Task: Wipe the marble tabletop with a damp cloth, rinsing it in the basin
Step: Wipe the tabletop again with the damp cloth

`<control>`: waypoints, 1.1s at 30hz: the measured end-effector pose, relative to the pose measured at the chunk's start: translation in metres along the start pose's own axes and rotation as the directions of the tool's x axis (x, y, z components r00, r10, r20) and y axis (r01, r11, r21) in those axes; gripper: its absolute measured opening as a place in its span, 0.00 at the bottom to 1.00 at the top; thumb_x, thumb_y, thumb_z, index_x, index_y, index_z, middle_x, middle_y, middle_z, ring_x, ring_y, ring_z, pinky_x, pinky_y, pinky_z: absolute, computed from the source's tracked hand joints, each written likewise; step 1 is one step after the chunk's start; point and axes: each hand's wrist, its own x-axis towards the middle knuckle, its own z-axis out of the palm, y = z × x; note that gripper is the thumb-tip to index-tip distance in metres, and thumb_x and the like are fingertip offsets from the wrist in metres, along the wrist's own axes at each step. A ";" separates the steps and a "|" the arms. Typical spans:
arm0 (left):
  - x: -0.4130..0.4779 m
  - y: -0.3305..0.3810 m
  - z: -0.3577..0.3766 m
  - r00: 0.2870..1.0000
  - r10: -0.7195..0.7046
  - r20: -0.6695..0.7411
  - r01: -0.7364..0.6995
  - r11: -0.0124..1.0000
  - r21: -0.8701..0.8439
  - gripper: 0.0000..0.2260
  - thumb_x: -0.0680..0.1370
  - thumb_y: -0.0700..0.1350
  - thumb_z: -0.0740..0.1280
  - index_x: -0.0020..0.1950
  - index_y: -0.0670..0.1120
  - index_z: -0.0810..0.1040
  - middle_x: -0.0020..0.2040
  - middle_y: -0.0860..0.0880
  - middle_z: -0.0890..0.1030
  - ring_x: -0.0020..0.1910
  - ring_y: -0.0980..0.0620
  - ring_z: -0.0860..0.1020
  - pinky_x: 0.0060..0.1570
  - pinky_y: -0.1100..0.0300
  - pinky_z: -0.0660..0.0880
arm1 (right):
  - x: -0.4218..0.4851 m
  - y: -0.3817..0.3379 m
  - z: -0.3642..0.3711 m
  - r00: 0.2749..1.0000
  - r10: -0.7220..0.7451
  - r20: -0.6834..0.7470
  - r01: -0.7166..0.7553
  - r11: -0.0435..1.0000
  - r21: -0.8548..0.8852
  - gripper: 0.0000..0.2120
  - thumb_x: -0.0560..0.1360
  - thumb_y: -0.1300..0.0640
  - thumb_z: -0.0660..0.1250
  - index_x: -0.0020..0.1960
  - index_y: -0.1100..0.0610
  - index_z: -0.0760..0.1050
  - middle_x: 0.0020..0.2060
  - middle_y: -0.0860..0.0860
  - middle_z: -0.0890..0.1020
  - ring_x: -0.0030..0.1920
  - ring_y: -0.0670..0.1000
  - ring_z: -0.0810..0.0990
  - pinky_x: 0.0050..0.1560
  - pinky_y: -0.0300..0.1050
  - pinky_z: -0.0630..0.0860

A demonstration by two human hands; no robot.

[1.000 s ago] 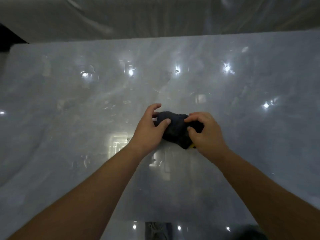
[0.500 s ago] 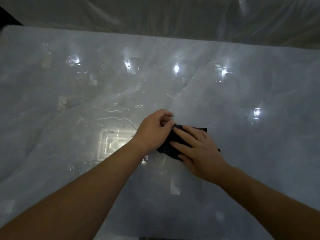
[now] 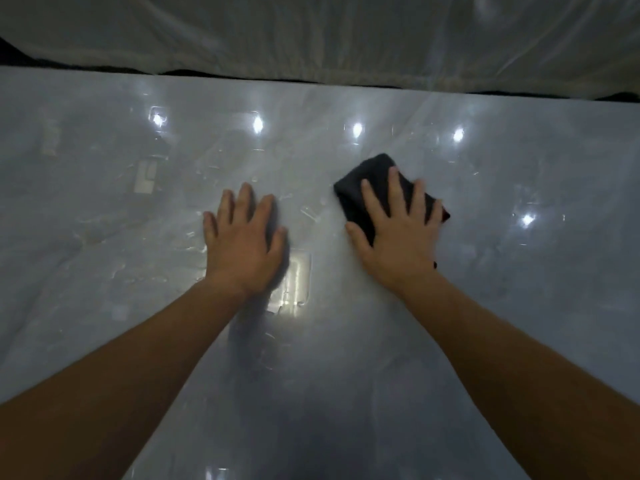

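- Tabletop (image 3: 519, 323): grey marble fills the view. Water streaks and droplets lie left of centre, around the left hand, so that part has been wetted. No basin is in view.
- Plastic sheet (image 3: 311, 32): translucent, draped beyond the far edge.
- Right hand (image 3: 398, 230): a second ago it bunched the cloth together with the left hand; now it alone presses the cloth flat, fingers spread, right of centre.
- Left hand (image 3: 242, 237): it has let go of the cloth and lies flat, fingers spread, empty, apparently bracing.
- Cloth (image 3: 374, 181): dark, folded, flat on the marble under the right hand. Folding appears finished; a wiping stroke is probably starting.
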 end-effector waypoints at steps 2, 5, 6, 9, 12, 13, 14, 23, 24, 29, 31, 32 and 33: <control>0.000 -0.002 -0.002 0.999 0.012 -0.040 -0.009 0.998 0.060 0.24 0.82 0.58 0.53 0.76 0.54 0.61 0.81 0.45 0.57 0.79 0.39 0.54 0.74 0.36 0.54 | -0.001 0.000 0.009 0.980 -0.196 -0.013 0.196 0.980 -0.039 0.29 0.82 0.36 0.48 0.81 0.43 0.54 0.82 0.54 0.54 0.79 0.66 0.53 0.75 0.71 0.52; 0.003 -0.005 -0.011 0.996 0.042 -0.079 -0.036 0.997 0.072 0.22 0.80 0.59 0.56 0.72 0.53 0.67 0.76 0.45 0.66 0.74 0.38 0.63 0.69 0.37 0.63 | 0.010 0.047 0.001 0.996 -0.089 -0.031 0.088 0.996 -0.032 0.28 0.82 0.40 0.49 0.80 0.45 0.56 0.81 0.55 0.57 0.79 0.65 0.56 0.75 0.68 0.54; 0.005 -0.006 -0.013 0.996 0.049 -0.078 -0.043 0.996 0.075 0.22 0.80 0.59 0.56 0.72 0.53 0.68 0.75 0.45 0.67 0.73 0.38 0.65 0.68 0.37 0.63 | 0.020 0.063 -0.004 0.999 0.000 -0.034 -0.001 1.000 -0.022 0.29 0.81 0.40 0.48 0.81 0.46 0.55 0.81 0.55 0.56 0.79 0.65 0.54 0.76 0.68 0.53; 0.007 -0.009 -0.015 0.995 0.051 -0.091 -0.044 0.996 0.076 0.22 0.80 0.59 0.54 0.72 0.52 0.70 0.75 0.46 0.69 0.71 0.38 0.67 0.68 0.38 0.63 | 0.074 0.068 -0.020 0.986 0.162 -0.031 -0.161 0.986 0.051 0.32 0.79 0.40 0.45 0.82 0.45 0.48 0.82 0.55 0.50 0.80 0.66 0.48 0.76 0.70 0.46; 0.007 -0.010 -0.016 0.991 0.048 -0.128 -0.045 0.999 0.026 0.23 0.80 0.57 0.53 0.71 0.51 0.73 0.74 0.47 0.71 0.68 0.38 0.69 0.68 0.40 0.64 | 0.108 0.012 -0.022 0.999 0.003 -0.055 -0.001 0.999 0.042 0.32 0.79 0.38 0.46 0.82 0.44 0.51 0.82 0.56 0.52 0.80 0.66 0.49 0.75 0.72 0.47; 0.009 -0.011 -0.017 0.988 0.051 -0.143 -0.051 0.999 0.008 0.22 0.80 0.56 0.53 0.70 0.50 0.74 0.73 0.47 0.71 0.67 0.39 0.70 0.66 0.41 0.65 | 0.104 -0.011 -0.018 0.992 -0.107 -0.061 0.108 0.994 0.018 0.32 0.79 0.37 0.47 0.81 0.45 0.53 0.82 0.56 0.53 0.80 0.66 0.51 0.75 0.72 0.48; 0.010 -0.012 -0.017 0.985 0.059 -0.163 -0.061 0.998 -0.006 0.21 0.80 0.55 0.54 0.68 0.49 0.75 0.72 0.47 0.73 0.65 0.39 0.71 0.65 0.42 0.66 | 0.091 -0.031 -0.012 0.974 -0.221 -0.050 0.221 0.975 -0.006 0.31 0.80 0.36 0.48 0.81 0.45 0.55 0.81 0.56 0.54 0.80 0.66 0.52 0.75 0.71 0.49; 0.034 -0.060 -0.031 0.976 0.067 -0.208 -0.075 0.997 -0.034 0.22 0.79 0.54 0.55 0.69 0.45 0.72 0.72 0.41 0.70 0.71 0.37 0.68 0.69 0.38 0.64 | 0.108 0.035 -0.021 0.997 0.006 -0.073 -0.006 1.000 -0.006 0.30 0.81 0.40 0.47 0.81 0.45 0.54 0.81 0.56 0.56 0.79 0.64 0.54 0.77 0.67 0.50; 0.037 -0.069 -0.032 0.980 0.053 -0.191 -0.055 0.998 -0.006 0.23 0.80 0.55 0.54 0.70 0.46 0.71 0.74 0.41 0.68 0.73 0.36 0.65 0.70 0.37 0.62 | 0.124 0.023 -0.024 0.995 0.067 -0.080 -0.066 0.998 0.016 0.30 0.81 0.40 0.46 0.81 0.45 0.53 0.81 0.56 0.54 0.80 0.64 0.52 0.77 0.67 0.49; 0.042 -0.096 -0.035 0.993 0.047 -0.104 -0.049 0.999 -0.017 0.26 0.80 0.57 0.49 0.75 0.48 0.66 0.79 0.42 0.61 0.79 0.39 0.56 0.75 0.37 0.55 | 0.097 -0.094 0.003 0.964 -0.246 -0.098 0.244 0.969 -0.031 0.28 0.81 0.41 0.52 0.79 0.46 0.61 0.80 0.56 0.60 0.78 0.64 0.59 0.75 0.66 0.54; 0.040 -0.101 -0.035 0.995 0.057 -0.087 -0.060 0.998 -0.033 0.26 0.80 0.57 0.49 0.75 0.48 0.66 0.80 0.43 0.60 0.79 0.39 0.55 0.75 0.37 0.54 | 0.053 -0.109 0.012 0.918 -0.396 -0.004 0.395 0.917 -0.047 0.27 0.82 0.40 0.51 0.80 0.44 0.59 0.81 0.54 0.58 0.80 0.62 0.56 0.77 0.65 0.53; 0.040 -0.102 -0.035 0.995 0.055 -0.080 -0.058 0.997 -0.041 0.26 0.80 0.57 0.49 0.75 0.48 0.66 0.80 0.43 0.60 0.79 0.39 0.55 0.75 0.36 0.54 | 0.043 -0.102 0.011 0.905 -0.424 0.035 0.425 0.904 -0.034 0.26 0.83 0.40 0.50 0.80 0.43 0.58 0.81 0.53 0.57 0.80 0.61 0.54 0.77 0.65 0.52; 0.040 -0.103 -0.036 0.996 0.054 -0.070 -0.058 0.997 -0.043 0.26 0.80 0.57 0.48 0.75 0.48 0.66 0.80 0.43 0.60 0.79 0.39 0.55 0.75 0.36 0.54 | 0.042 -0.091 0.009 0.902 -0.429 0.049 0.431 0.902 -0.026 0.26 0.83 0.40 0.50 0.80 0.43 0.57 0.81 0.52 0.57 0.80 0.60 0.54 0.78 0.64 0.51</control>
